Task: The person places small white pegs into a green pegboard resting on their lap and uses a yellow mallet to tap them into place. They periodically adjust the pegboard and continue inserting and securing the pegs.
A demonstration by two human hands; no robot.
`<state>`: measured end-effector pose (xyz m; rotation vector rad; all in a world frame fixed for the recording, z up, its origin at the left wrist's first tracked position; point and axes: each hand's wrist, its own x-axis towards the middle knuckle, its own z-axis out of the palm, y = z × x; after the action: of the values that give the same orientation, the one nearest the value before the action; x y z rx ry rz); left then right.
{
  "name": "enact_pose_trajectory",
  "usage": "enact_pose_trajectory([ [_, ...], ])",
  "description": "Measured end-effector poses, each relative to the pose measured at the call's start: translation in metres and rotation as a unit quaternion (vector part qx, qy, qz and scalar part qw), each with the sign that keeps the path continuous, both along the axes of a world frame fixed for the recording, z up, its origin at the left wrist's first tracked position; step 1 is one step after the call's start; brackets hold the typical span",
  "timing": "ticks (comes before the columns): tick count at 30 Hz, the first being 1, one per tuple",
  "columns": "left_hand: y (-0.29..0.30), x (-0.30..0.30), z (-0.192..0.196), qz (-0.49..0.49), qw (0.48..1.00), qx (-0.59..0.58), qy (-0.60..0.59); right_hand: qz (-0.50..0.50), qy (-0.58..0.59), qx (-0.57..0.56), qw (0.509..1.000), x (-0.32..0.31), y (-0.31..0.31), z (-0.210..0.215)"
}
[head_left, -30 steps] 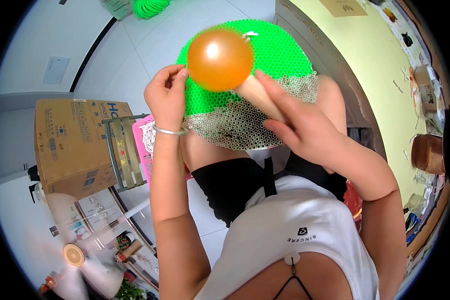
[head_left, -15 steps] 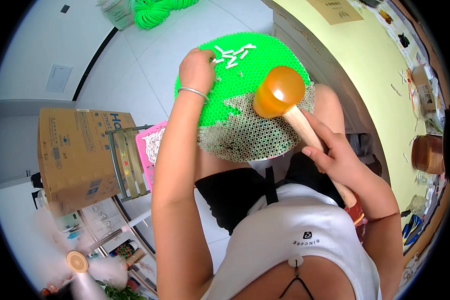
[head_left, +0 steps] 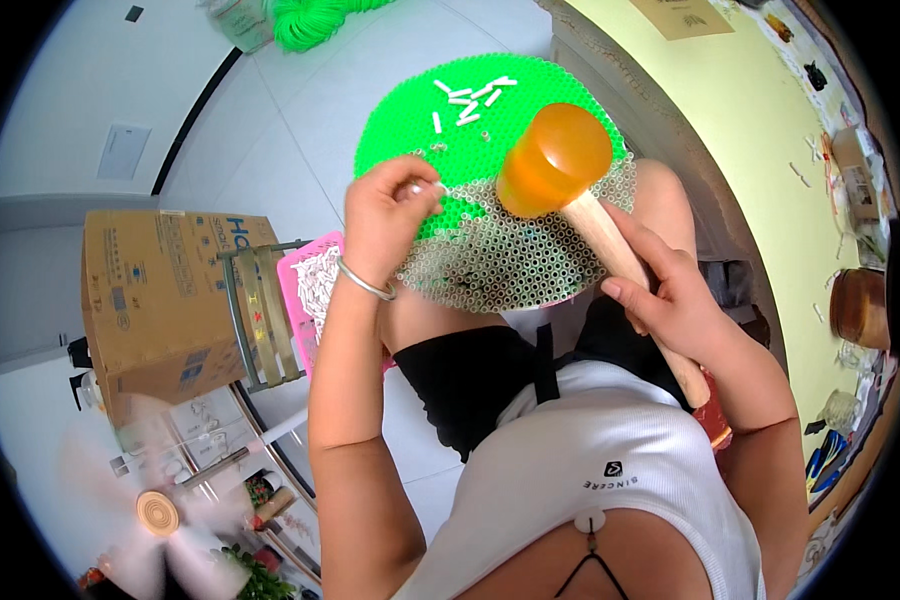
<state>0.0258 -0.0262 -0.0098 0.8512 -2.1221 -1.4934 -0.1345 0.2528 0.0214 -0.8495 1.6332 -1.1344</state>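
I have the right hand [head_left: 670, 292] closed round the mallet [head_left: 600, 238], long axis running lower right to upper left, head [head_left: 555, 160] above the board [head_left: 395, 135]. Left hand [head_left: 388, 215] is nearer the loose tubes [head_left: 468, 105], which lie up and right of it; fingertips nearly together, can't tell if they pinch one.

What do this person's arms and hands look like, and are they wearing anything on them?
The left hand and right hand have no gloves. No sleeves cover the arms. A shiny, silver-coloured bangle circles the left wrist; the right one looks bare.
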Motion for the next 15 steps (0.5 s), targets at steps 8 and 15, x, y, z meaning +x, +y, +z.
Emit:
enact_pose_trajectory([
  [8,0.019,-0.002,-0.014,-0.073,0.935,-0.345,-0.037,-0.016,-0.037,0.021,0.999,0.005,-0.008,0.003],
  [15,0.023,-0.004,-0.015,-0.05,0.931,-0.359,-0.042,-0.003,-0.026,0.001,1.0,0.008,-0.006,-0.002],
])
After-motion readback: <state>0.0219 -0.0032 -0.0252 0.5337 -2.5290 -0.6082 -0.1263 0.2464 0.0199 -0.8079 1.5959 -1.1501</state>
